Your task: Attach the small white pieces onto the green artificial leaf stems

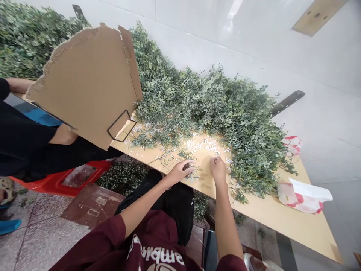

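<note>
My left hand (179,172) is curled over the light wood tabletop, its fingers closed on a thin dark stem of an artificial green sprig (188,169). My right hand (218,169) is pinched at the fingertips just beside the scattered small white beads (204,143). Whether those fingertips hold a bead is too small to tell. A large heap of artificial leafy vines (214,105) lies beyond both hands on the light wood table (270,212).
A torn cardboard sheet (84,86) leans over the table's left end, beside a co-worker's black-clothed arm (17,85). Red-and-white plastic bags (303,195) lie at the right. A red plastic stool (62,180) stands on the tiled floor; a white tiled wall borders the table.
</note>
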Action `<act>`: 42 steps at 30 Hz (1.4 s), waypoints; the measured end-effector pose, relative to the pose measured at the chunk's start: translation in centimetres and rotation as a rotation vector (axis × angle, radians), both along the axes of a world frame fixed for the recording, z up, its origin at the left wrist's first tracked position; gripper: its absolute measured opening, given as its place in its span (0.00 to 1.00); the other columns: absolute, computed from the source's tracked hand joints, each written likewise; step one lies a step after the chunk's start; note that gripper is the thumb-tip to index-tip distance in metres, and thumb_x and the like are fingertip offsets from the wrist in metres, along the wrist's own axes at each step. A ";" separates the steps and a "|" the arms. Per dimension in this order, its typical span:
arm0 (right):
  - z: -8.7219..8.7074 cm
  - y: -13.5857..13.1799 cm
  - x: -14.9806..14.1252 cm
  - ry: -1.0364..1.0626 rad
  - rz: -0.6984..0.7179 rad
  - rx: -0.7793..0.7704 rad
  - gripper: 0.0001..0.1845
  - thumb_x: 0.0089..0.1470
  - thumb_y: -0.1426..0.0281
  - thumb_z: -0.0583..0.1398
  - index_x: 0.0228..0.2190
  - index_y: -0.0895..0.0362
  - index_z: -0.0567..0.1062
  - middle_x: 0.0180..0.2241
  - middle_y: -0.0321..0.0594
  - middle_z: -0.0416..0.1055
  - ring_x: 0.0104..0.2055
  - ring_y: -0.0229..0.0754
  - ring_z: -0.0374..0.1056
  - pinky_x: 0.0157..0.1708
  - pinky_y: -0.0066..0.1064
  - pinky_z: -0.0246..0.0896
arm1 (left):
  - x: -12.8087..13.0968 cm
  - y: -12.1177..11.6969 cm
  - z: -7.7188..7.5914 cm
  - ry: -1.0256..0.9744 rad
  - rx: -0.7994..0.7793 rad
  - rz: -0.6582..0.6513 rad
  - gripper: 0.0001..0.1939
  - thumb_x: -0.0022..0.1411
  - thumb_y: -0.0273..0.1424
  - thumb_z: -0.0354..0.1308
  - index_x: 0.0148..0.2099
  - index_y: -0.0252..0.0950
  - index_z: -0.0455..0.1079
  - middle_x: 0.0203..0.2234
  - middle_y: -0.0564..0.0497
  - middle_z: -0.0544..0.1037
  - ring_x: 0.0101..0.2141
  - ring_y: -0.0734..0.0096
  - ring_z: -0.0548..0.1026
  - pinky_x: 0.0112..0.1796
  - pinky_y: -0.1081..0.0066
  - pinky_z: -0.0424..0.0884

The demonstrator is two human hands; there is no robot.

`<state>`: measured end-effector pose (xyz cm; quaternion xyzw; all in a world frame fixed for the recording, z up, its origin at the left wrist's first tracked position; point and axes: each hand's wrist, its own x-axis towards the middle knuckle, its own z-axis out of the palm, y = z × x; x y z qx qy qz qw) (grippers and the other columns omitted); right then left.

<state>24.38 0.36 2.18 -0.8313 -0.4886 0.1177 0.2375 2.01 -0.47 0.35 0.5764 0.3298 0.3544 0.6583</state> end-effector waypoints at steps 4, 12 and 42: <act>0.0 0.1 0.1 -0.007 0.009 -0.019 0.23 0.60 0.62 0.54 0.52 0.63 0.67 0.31 0.44 0.72 0.30 0.44 0.66 0.32 0.28 0.52 | 0.1 0.3 0.2 0.024 -0.006 -0.078 0.23 0.60 0.45 0.59 0.50 0.33 0.72 0.32 0.50 0.74 0.28 0.75 0.71 0.31 0.75 0.68; 0.5 0.9 0.8 0.071 0.189 -0.020 0.05 0.56 0.70 0.56 0.32 0.59 0.70 0.28 0.41 0.69 0.30 0.40 0.63 0.32 0.27 0.50 | -0.2 0.5 0.3 0.130 0.173 -0.142 0.17 0.65 0.42 0.51 0.36 0.33 0.69 0.32 0.50 0.73 0.33 0.71 0.70 0.36 0.75 0.65; -2.1 -6.5 -6.7 1.273 0.078 0.204 0.23 0.41 0.55 0.70 0.30 0.58 0.70 0.24 0.34 0.66 0.22 0.32 0.60 0.20 0.22 0.58 | -0.4 0.5 -0.2 0.066 0.193 -0.127 0.15 0.66 0.40 0.50 0.38 0.33 0.69 0.31 0.51 0.72 0.34 0.71 0.69 0.38 0.74 0.64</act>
